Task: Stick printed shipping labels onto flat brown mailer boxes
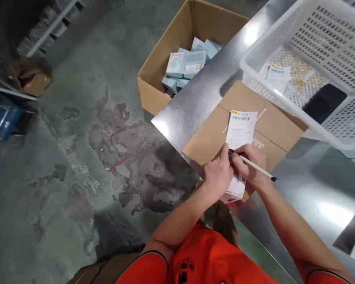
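The printed slip [241, 128] lies on top of the cardboard box [207, 138], its barcode end pointing away from me and its near part running under my hands to the box's near edge. My right hand [252, 161] pinches a pen [257, 167] with a white barrel and dark ends, thumb and fingers gathered close to the tip, the other end slanting back over my wrist. The tip is down near the slip, but my fingers crowd it, so I can't tell whether it touches the paper. My left hand [219, 175] sits just beside the right, index finger stretched out on the slip and the other fingers curled; I can't tell whether they grip anything.

The box rests at a slant on the shiny metal surface [195, 106], one corner near its edge. Just beyond the box, to the right, is a white plastic basket [337, 29] with papers [276, 75] and a black object [325, 102] inside. Farther right, a dark-and-pale flat item [350, 236] lies on the metal. Past the surface's far-left edge, an open carton [165, 51] holds light blue boxes [175, 63]. The greenish floor [71, 165] is patchy and worn. My shirt [213, 252] is orange.
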Available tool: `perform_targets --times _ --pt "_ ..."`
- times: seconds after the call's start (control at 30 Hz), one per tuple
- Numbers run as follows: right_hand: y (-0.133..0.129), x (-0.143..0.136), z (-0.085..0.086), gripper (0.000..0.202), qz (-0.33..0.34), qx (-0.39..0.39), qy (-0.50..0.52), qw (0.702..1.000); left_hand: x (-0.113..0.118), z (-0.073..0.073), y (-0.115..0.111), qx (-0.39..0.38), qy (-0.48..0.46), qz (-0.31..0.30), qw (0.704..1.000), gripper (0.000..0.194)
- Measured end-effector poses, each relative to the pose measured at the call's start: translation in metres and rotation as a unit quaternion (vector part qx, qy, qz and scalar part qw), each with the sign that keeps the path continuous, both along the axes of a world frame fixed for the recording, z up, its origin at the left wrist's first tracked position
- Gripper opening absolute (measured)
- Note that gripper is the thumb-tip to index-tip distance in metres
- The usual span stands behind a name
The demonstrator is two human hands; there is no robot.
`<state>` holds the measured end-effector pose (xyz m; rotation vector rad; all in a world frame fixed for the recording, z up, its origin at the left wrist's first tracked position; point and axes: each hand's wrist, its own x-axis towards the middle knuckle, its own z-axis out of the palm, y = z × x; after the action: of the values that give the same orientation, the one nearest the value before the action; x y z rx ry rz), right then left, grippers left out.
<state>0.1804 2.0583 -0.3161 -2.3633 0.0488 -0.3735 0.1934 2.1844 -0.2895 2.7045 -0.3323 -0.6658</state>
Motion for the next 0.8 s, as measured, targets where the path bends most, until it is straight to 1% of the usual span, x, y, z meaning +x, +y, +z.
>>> perform_targets --times 0.13,0.3,0.47,0.63,0.73,0.8 --pt "-0.0008 0.0000 0.0009 0.012 0.014 0.006 -0.002 1.000 0.0005 0.0013 0.0000 -0.005 0.004 0.004 1.000 0.056" --pt "-0.0004 0.0002 -0.0004 0.009 -0.019 0.019 0.010 1.000 0.0013 0.0035 0.0001 -0.013 0.010 0.002 1.000 0.058" --pt "0.0002 -0.0010 0.0001 0.010 0.002 0.015 0.007 1.000 0.0018 0.0050 -0.0001 -0.008 0.016 0.002 1.000 0.057" --pt "0.0012 -0.0004 0.0014 0.011 -0.028 0.006 0.026 0.999 0.0013 0.0043 0.0000 -0.007 0.010 0.001 1.000 0.057" --pt "0.0010 -0.0002 0.0008 0.012 -0.017 0.008 0.016 1.000 0.0010 0.0035 0.0002 -0.008 0.007 -0.001 1.000 0.058" --pt "0.0007 -0.0009 0.0001 0.013 -0.030 0.006 -0.003 1.000 0.0009 0.0031 0.0001 -0.003 0.006 -0.001 1.000 0.058"
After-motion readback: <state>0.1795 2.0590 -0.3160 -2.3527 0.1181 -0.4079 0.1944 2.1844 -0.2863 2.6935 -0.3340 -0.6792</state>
